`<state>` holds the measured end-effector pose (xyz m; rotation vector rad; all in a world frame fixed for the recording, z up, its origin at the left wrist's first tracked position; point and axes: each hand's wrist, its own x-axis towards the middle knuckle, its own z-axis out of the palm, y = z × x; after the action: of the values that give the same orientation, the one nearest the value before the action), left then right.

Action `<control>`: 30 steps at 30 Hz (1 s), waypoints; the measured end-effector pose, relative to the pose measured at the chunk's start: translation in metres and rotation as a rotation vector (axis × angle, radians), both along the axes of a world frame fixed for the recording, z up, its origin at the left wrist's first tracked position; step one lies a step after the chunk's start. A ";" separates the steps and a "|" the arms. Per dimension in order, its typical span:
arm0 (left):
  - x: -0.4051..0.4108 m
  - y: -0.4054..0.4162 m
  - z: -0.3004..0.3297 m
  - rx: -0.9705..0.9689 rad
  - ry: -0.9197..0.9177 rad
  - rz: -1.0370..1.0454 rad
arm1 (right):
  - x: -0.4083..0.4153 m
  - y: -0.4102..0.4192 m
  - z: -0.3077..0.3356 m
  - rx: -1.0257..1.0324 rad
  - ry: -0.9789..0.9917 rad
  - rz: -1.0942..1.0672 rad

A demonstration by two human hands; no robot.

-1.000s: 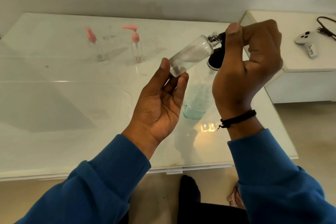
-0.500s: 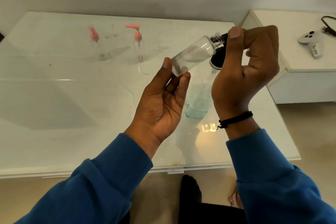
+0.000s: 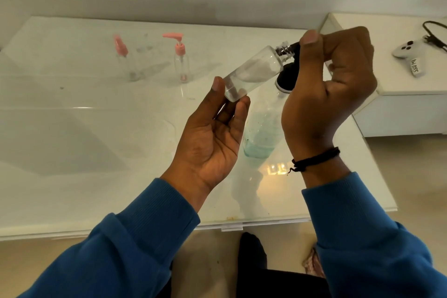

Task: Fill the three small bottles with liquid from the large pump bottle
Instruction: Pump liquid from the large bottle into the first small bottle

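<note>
Glossy glass-topped table [image 3: 72, 152], clear smooth plastic small bottle [image 3: 254, 72] with a threaded neck, two more clear plastic bottles with pink plastic pumps upper left, matt black pump head [image 3: 286, 77], ribbed blue knit sleeves [image 3: 154, 230].

Both arms wear blue sweatshirt sleeves — a thick knit with ribbed cuffs ending just short of the wrists. The left sleeve [image 3: 135, 244] and right sleeve [image 3: 358, 232] match. A thin black cord bracelet [image 3: 314, 159] circles the right wrist — knotted, with a short loose end.
</note>
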<state>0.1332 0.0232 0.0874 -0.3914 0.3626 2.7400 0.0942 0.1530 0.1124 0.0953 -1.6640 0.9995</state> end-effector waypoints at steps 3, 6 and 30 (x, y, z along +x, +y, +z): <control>0.001 0.000 0.000 0.002 -0.006 0.006 | -0.001 0.001 -0.004 -0.010 0.000 0.011; 0.002 0.000 -0.002 0.000 -0.008 0.005 | 0.000 0.000 -0.007 -0.018 -0.016 0.021; 0.000 0.000 -0.002 0.012 0.010 0.004 | -0.001 0.003 0.001 0.001 0.003 0.021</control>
<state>0.1329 0.0231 0.0858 -0.3758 0.3489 2.7475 0.0934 0.1562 0.1136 0.1157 -1.6637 1.0135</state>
